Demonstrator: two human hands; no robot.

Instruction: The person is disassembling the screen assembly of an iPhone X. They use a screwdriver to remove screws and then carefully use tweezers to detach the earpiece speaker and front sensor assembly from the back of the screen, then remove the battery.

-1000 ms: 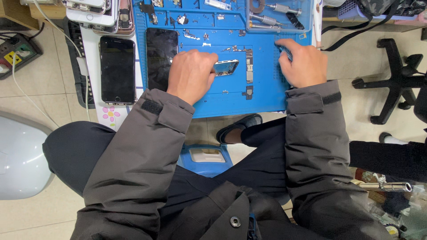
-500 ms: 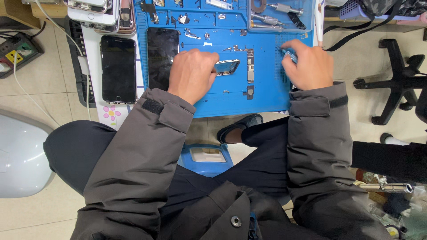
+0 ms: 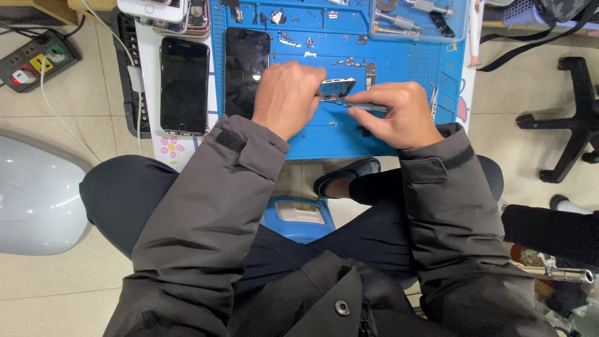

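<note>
My left hand [image 3: 288, 97] is closed around a small phone part with a metal frame [image 3: 337, 88], held just above the blue work mat [image 3: 399, 68]. My right hand [image 3: 399, 112] grips a thin dark tool [image 3: 365, 107] whose tip touches the lower edge of that part. A black phone screen [image 3: 246, 68] lies on the mat to the left of my left hand. Small screws and metal bits are scattered on the mat above the hands.
A second dark phone [image 3: 185, 84] lies on a white strip left of the mat. A clear tray of tools [image 3: 415, 15] sits at the mat's top right. A power strip [image 3: 37, 59] lies on the floor at left, a chair base [image 3: 571, 118] at right.
My right hand has moved left from the mat's right edge to the middle, now holding a tool against the part in my left hand. The left hand has stayed put.
</note>
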